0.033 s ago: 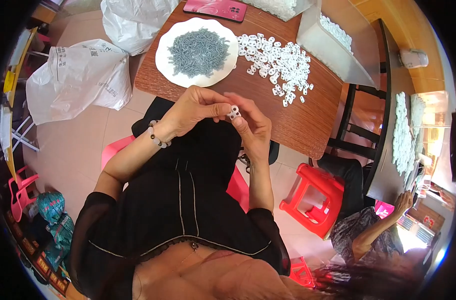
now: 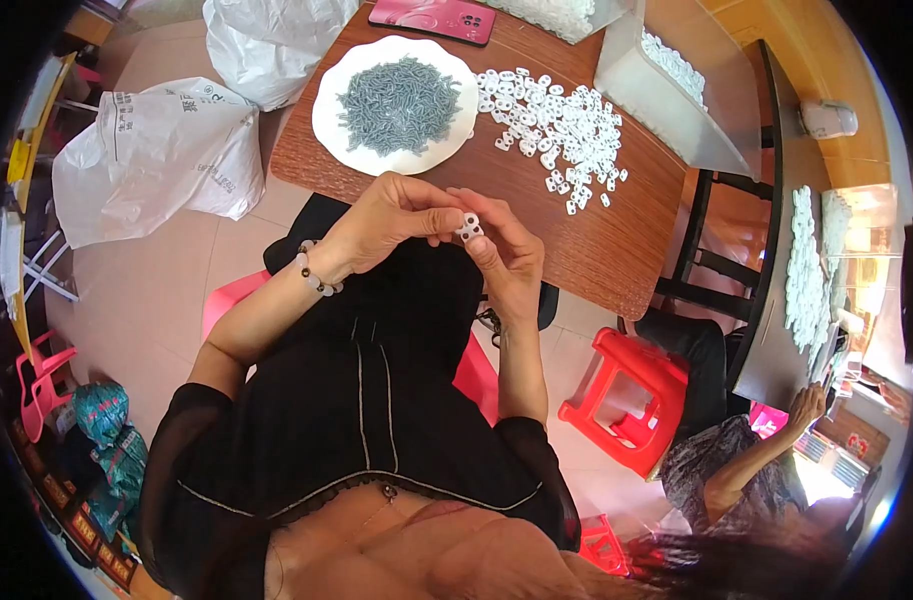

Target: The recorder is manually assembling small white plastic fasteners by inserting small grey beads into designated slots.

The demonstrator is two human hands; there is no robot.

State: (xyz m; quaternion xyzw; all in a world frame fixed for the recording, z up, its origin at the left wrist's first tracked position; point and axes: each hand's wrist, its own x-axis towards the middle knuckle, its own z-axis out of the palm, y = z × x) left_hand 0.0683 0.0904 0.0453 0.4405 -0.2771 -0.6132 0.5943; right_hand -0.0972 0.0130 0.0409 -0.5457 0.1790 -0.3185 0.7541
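Near the table's front edge, a small white plastic piece with several dark round holes [image 2: 470, 229] is pinched between my two hands. My left hand [image 2: 396, 220], with a beaded bracelet at the wrist, grips it with thumb and fingers from the left. From the right, my right hand [image 2: 511, 258] closes on the same piece, its thumb on the lower side. Beyond them stands a white scalloped plate [image 2: 328, 120] heaped with small grey screw-like parts [image 2: 398, 105]. Loose white two-holed plastic pieces [image 2: 571, 130] lie scattered right of the plate.
A pink phone [image 2: 431, 20] lies on the brown table [image 2: 616, 250]'s far edge. Behind the loose pieces is a bin [image 2: 646, 100] of white parts. White bags [image 2: 166, 150] sit at left, a red stool [image 2: 631, 400] at right. Another person's arm [image 2: 761, 465] reaches a dark table.
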